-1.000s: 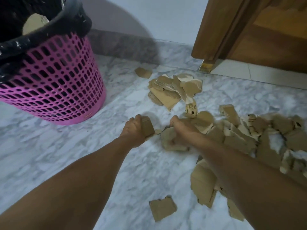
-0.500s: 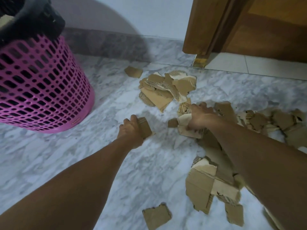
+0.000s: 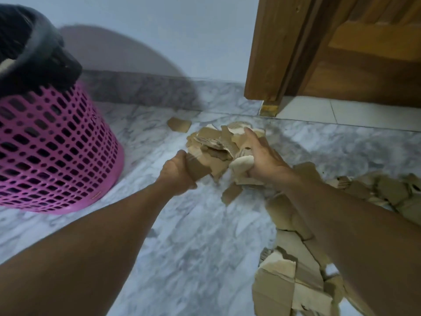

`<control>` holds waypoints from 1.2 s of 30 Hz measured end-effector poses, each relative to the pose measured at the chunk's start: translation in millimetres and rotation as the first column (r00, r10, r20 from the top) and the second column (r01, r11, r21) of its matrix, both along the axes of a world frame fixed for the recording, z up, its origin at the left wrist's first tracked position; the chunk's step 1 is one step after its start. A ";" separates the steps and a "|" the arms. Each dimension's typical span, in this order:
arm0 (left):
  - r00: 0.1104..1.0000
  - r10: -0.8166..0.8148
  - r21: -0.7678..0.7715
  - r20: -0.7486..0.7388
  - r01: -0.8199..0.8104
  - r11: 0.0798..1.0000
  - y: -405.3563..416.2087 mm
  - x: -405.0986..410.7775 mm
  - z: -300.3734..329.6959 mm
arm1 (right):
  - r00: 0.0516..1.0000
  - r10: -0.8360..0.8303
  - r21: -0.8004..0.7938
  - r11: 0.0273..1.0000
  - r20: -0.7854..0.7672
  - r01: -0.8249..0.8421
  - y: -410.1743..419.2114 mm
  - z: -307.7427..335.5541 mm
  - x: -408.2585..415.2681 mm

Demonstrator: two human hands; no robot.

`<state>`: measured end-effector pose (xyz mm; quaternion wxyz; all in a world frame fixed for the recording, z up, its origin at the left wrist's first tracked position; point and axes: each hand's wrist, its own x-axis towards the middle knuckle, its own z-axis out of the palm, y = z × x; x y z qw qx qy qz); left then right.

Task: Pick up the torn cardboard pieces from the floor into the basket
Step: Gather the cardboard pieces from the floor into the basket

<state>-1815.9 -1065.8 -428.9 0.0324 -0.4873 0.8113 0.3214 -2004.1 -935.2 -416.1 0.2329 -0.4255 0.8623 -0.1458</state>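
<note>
A pink mesh basket (image 3: 52, 151) lined with a black bag stands on the marble floor at the left. Torn brown cardboard pieces lie scattered: a far pile (image 3: 214, 140), a lone scrap (image 3: 179, 124) near the wall, and a long spread (image 3: 293, 277) along the right. My left hand (image 3: 176, 173) grips a brown cardboard piece (image 3: 200, 168) at the near edge of the far pile. My right hand (image 3: 262, 158) holds pale torn pieces (image 3: 241, 166) in its palm, its fingers reaching into the far pile.
A wooden door and frame (image 3: 293, 65) stand at the upper right, with a tiled threshold beyond. A pale wall with a stone skirting (image 3: 141, 92) runs behind the basket. Bare marble floor (image 3: 193, 247) lies between my forearms.
Both hands have moved forward to the far pile, each keeping its cardboard. The right hand travelled farther, from the near pieces up to the pile's right side. The camera shifted closer.
</note>
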 end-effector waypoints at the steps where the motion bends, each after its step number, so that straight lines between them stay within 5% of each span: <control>1: 0.999 -0.006 -0.002 -0.044 0.006 1.000 -8.0 -11.4 2.9 | 1.000 -0.021 0.005 1.000 -0.012 0.021 -7.9 1.4 -5.3; 4: 0.994 0.010 0.000 -0.112 -0.010 1.000 -25.6 -40.4 8.4 | 0.998 -0.023 -0.004 1.000 -0.052 0.023 -30.6 6.0 -19.1; 9: 0.978 -0.116 -0.210 0.176 0.152 0.966 -44.6 -69.2 -7.3 | 0.994 0.052 0.084 0.995 -0.100 -0.044 -60.8 1.8 -47.8; 15: 0.887 -0.327 -0.210 0.324 0.405 0.890 -76.3 -80.5 -34.8 | 0.961 0.136 0.249 0.966 -0.242 -0.074 -85.2 -30.8 -58.8; 19: 0.868 -0.369 -0.207 0.331 0.449 0.869 -91.7 -87.1 -38.2 | 0.996 0.065 0.295 0.955 -0.066 -0.043 -94.3 -25.2 -76.2; 23: 0.843 -0.370 -0.099 0.390 0.438 0.894 -110.3 -87.6 -45.2 | 0.983 0.179 0.363 0.919 -0.030 -0.156 -106.9 -21.5 -83.9; 26: 0.852 -0.379 -0.013 0.361 0.411 0.912 -121.6 -84.8 -47.4 | 0.962 0.254 0.408 0.893 -0.105 -0.191 -114.5 -24.2 -87.1; 31: 0.885 -0.350 -0.151 0.306 0.408 0.900 -123.5 -85.2 -41.4 | 0.932 0.308 0.421 0.883 -0.189 -0.206 -117.2 -29.0 -86.2; 36: 0.933 -0.318 -0.121 0.168 0.339 0.933 -104.4 -89.0 -39.5 | 0.910 0.357 0.416 0.875 -0.210 -0.247 -118.0 -27.7 -77.3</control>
